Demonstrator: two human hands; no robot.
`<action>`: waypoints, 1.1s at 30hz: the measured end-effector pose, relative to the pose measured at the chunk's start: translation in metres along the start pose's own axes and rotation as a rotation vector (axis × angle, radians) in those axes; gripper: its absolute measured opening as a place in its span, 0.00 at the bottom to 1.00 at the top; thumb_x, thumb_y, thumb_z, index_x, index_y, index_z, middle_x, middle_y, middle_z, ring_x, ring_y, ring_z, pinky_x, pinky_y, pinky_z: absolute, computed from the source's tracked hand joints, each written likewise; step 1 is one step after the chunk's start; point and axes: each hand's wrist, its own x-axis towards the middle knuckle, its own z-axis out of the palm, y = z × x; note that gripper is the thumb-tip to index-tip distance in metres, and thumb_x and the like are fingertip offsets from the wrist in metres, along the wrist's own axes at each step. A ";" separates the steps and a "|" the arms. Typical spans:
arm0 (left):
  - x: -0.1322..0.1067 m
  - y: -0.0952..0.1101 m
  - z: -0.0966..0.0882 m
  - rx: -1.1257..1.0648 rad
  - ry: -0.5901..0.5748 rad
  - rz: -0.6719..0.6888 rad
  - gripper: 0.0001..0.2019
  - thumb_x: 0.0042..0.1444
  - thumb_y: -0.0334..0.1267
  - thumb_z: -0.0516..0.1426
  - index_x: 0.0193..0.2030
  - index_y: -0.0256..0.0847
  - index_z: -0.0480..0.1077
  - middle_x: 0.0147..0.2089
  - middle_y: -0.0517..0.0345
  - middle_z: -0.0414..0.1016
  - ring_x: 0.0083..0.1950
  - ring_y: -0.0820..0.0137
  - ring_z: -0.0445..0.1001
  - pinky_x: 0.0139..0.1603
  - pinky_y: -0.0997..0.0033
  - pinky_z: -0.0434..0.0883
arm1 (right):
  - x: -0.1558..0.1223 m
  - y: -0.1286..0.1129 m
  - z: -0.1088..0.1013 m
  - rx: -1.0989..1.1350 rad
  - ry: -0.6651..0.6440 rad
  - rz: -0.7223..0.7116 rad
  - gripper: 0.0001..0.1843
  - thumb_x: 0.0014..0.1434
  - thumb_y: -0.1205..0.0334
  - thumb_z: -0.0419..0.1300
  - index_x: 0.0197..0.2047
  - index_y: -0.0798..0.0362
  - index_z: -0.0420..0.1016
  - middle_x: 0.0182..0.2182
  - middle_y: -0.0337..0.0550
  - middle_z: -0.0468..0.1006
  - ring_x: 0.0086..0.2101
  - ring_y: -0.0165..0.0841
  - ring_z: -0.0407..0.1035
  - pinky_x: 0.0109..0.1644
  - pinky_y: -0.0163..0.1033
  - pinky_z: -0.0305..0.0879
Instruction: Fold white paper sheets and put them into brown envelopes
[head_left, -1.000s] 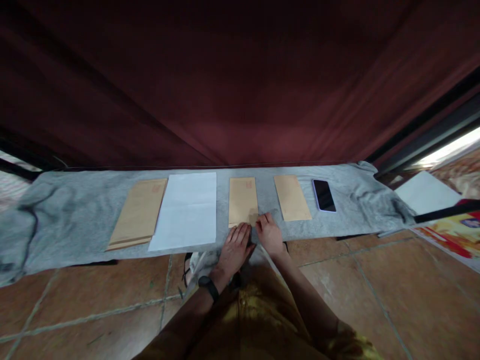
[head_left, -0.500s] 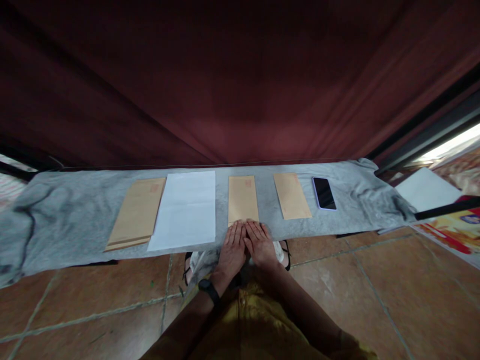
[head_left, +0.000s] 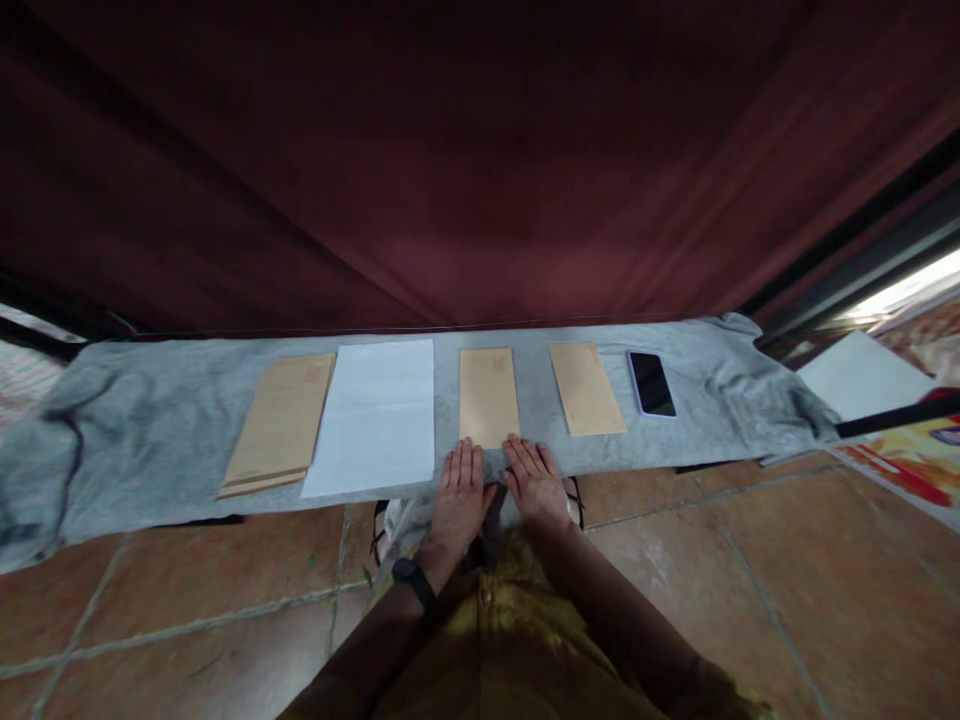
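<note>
The flat, tan paper envelope (head_left: 489,398) with a small reddish print lies directly ahead of the person's two hands, its long axis running nearly straight away from the body and its short near edge at the fingertips. Neither hand is clearly nearer: the left hand (head_left: 459,495), with a black band (head_left: 415,583) at its wrist, meets the near left corner, and the right hand (head_left: 537,490) meets the near right corner. Both are spread flat, palms down, fingers extended and side by side, grasping nothing; how hard they press cannot be told. A strip of bare grey, plush cloth (head_left: 150,420) shows between them. Farther out beyond the right hand lies a second tan paper envelope (head_left: 587,388), slanted, its near end angled to the right, and past it a dark-screened phone with a pale purple edge (head_left: 652,384). Out beyond the left hand is a large white paper sheet (head_left: 375,418), and on its far side a layered stack of tan paper envelopes (head_left: 281,415), leaning the other way. The envelopes are the only containers near the hands; all lie flat, and whether anything is inside them cannot be seen.
</note>
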 end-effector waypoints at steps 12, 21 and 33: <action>0.004 0.005 -0.006 0.026 -0.037 0.015 0.32 0.65 0.40 0.56 0.74 0.40 0.54 0.73 0.33 0.57 0.74 0.47 0.57 0.70 0.42 0.59 | 0.000 0.010 -0.013 -0.003 -0.002 -0.057 0.28 0.71 0.57 0.50 0.70 0.61 0.61 0.67 0.56 0.65 0.67 0.43 0.56 0.72 0.55 0.50; 0.003 -0.001 0.000 0.084 -0.038 0.037 0.31 0.61 0.25 0.47 0.73 0.30 0.55 0.72 0.33 0.58 0.75 0.53 0.55 0.73 0.45 0.57 | 0.008 -0.022 0.000 0.077 -0.067 -0.102 0.30 0.72 0.55 0.49 0.72 0.60 0.57 0.69 0.53 0.61 0.69 0.39 0.52 0.73 0.51 0.49; 0.001 -0.010 -0.008 0.072 -0.029 0.060 0.30 0.63 0.32 0.50 0.71 0.24 0.55 0.72 0.33 0.59 0.75 0.53 0.56 0.73 0.49 0.56 | -0.002 0.004 -0.002 -0.007 -0.056 -0.068 0.28 0.71 0.57 0.51 0.71 0.56 0.59 0.69 0.49 0.62 0.67 0.41 0.57 0.72 0.54 0.47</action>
